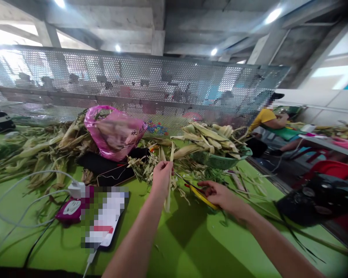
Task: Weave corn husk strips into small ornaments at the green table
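Observation:
Pinched in my left hand (pixel 161 175) is a pale corn husk strip (pixel 168 197), held upright over the green table. My right hand (pixel 216 196) grips a pair of scissors (pixel 201 196) with yellow and red handles. The scissor blades point left toward the strip, close to my left fingers; whether they touch it I cannot tell. Small husk scraps (pixel 147 168) lie in a heap just beyond my left hand. Behind my hands, a green basket (pixel 220 161) is piled with dry corn husks (pixel 211 139).
A pink plastic bag (pixel 116 133) sits among heaped husks (pixel 58 150) at the left. A dark phone (pixel 116 175), a lit phone (pixel 107 220) and a purple power strip (pixel 72 210) with cables lie nearer. A black bag (pixel 316 200) stands right. A person (pixel 268 117) sits beyond.

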`<state>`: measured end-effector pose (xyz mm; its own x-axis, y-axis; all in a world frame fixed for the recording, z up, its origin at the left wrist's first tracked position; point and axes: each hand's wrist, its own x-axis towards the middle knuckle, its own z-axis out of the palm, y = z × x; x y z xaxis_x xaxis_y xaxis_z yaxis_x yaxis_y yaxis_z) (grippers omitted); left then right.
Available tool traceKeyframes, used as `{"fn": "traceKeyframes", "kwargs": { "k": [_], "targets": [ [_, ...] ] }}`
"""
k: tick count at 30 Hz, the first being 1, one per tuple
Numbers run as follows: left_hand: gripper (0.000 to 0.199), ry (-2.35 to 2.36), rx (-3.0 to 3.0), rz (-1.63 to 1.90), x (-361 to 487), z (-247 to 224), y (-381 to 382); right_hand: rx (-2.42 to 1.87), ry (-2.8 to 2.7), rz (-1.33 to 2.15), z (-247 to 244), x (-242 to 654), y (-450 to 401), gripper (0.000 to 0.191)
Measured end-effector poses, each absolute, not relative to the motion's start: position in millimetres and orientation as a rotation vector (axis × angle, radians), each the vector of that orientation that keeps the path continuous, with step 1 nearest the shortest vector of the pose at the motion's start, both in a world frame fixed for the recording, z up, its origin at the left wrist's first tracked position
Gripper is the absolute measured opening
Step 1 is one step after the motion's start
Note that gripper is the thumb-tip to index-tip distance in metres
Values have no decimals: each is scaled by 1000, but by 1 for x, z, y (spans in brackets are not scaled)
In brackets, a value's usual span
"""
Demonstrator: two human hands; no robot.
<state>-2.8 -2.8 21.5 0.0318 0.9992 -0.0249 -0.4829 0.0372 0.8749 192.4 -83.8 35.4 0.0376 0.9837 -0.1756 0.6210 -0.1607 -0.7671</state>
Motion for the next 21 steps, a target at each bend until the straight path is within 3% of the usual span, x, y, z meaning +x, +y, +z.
{"fn": "traceKeyframes", "kwargs": {
  "k": [9,18,21],
  "targets": [
    [26,775,669,1374,-4,22,-3,-1695,-1528,1307,45,193,-135,57],
    [28,752,601,1362,-4,22,-4,-1610,-1609,1204,46,185,-145,81],
    [30,753,592,1352,-5,24,-6,-1576,-1752,1167,49,181,-143,81]
  ]
}}
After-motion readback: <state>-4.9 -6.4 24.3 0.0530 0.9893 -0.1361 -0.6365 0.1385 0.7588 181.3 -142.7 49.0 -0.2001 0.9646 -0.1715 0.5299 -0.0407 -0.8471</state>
